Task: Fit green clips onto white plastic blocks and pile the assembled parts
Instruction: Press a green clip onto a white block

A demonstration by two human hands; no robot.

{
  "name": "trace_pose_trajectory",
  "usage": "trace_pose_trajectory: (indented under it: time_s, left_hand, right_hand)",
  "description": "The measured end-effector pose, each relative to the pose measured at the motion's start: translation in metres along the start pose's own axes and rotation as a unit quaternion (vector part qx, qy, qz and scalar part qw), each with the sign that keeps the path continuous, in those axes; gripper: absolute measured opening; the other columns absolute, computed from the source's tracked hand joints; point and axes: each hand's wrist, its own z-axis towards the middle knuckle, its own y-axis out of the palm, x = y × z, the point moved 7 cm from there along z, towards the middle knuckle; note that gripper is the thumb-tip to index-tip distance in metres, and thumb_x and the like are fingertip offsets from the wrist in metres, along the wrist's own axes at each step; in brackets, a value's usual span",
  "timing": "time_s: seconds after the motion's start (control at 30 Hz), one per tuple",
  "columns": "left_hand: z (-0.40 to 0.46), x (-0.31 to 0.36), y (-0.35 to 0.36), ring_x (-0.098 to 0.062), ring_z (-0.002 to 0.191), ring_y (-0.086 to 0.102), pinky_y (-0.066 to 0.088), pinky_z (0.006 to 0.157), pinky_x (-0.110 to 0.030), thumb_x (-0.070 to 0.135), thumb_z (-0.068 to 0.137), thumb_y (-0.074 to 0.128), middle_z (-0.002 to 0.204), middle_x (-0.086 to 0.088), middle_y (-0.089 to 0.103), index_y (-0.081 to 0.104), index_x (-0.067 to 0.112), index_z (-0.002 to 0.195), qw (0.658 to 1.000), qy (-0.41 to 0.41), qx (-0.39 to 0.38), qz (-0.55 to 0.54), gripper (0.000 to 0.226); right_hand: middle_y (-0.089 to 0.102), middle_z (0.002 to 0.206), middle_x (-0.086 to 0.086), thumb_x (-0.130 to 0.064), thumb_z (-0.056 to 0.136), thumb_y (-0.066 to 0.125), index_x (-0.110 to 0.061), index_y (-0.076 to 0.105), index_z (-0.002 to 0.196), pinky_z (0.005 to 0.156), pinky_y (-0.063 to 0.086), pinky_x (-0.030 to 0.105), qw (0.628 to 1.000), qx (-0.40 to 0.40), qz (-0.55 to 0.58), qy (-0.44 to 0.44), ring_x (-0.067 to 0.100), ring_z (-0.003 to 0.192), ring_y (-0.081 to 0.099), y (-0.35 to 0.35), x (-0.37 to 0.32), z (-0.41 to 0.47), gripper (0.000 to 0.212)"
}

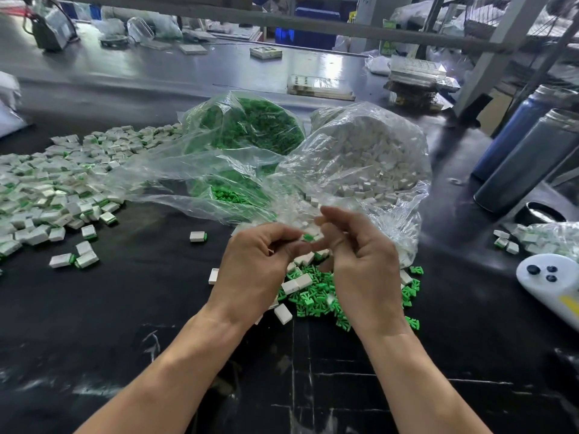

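The hands, left hand (253,261) and right hand (360,264), meet above loose clips (316,300) and a few blocks (296,285) on the surface (141,308). Behind them lie two bags: the bag of clips (247,126) to the left, the bag of blocks (369,151) to the right. Far left of the hands spreads the pile of assembled parts (53,183). Two bottles (529,158) stand to the far right, with a controller (551,283) nearer.

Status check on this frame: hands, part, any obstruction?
Left hand and right hand together, grip on a green clip between the fingertips. Assembled pile far left. Bag plastic close, not blocking.
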Motion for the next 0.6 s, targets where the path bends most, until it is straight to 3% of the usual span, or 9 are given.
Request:
trace_pose_trajectory:
  time_s: [0.07,0.13,0.23,0.43,0.6]
  left_hand:
    - [0.0,0.002,0.0,-0.005,0.079,0.069,0.056,0.072,-0.02,0.017,0.086,0.083,0.088,0.013,0.074,0.079,0.035,0.088,1.0,0.013,0.003,-0.007,0.019]
    - [-0.001,0.005,0.002,-0.004,0.078,0.064,0.05,0.07,-0.016,0.017,0.086,0.083,0.095,0.011,0.069,0.08,0.032,0.089,1.0,0.025,0.001,-0.014,0.015]
    - [-0.002,0.006,0.008,0.001,0.097,0.063,0.044,0.082,-0.007,0.018,0.085,0.084,0.104,0.017,0.065,0.08,0.032,0.09,0.999,0.037,-0.013,-0.005,0.016]
    - [-0.003,0.01,0.016,0.001,0.103,0.064,0.042,0.084,-0.005,0.017,0.087,0.083,0.106,0.019,0.066,0.079,0.036,0.093,0.998,0.058,-0.02,-0.01,0.021]
    - [-0.006,0.015,0.021,-0.003,0.092,0.066,0.047,0.079,-0.01,0.016,0.089,0.081,0.103,0.018,0.067,0.077,0.032,0.102,0.997,0.07,-0.019,0.021,0.021]
  right_hand:
    - [0.076,0.085,-0.003,-0.034,0.107,0.057,-0.033,0.074,0.101,0.057,0.053,0.037,0.998,0.001,0.035,0.047,0.013,0.067,0.07,-0.002,0.005,0.0,0.019]
    - [0.075,0.077,0.006,-0.053,0.108,0.046,-0.026,0.075,0.085,0.045,0.043,0.026,0.987,-0.041,0.094,0.124,0.017,0.054,0.062,0.006,0.01,-0.002,0.045]
    - [0.067,0.065,0.007,-0.067,0.104,0.034,-0.021,0.071,0.065,0.038,0.035,0.02,0.967,-0.101,0.129,0.193,0.015,0.047,0.052,0.02,0.014,-0.008,0.071]
    - [0.044,0.052,-0.004,-0.058,0.109,0.032,-0.03,0.065,0.052,0.037,0.03,0.021,0.964,-0.116,0.129,0.203,0.009,0.042,0.037,0.029,0.011,-0.007,0.072]
    - [0.058,0.049,-0.011,-0.052,0.111,0.032,-0.035,0.075,0.063,0.038,0.036,0.019,0.967,-0.071,0.143,0.197,0.002,0.039,0.047,0.027,0.015,-0.005,0.066]
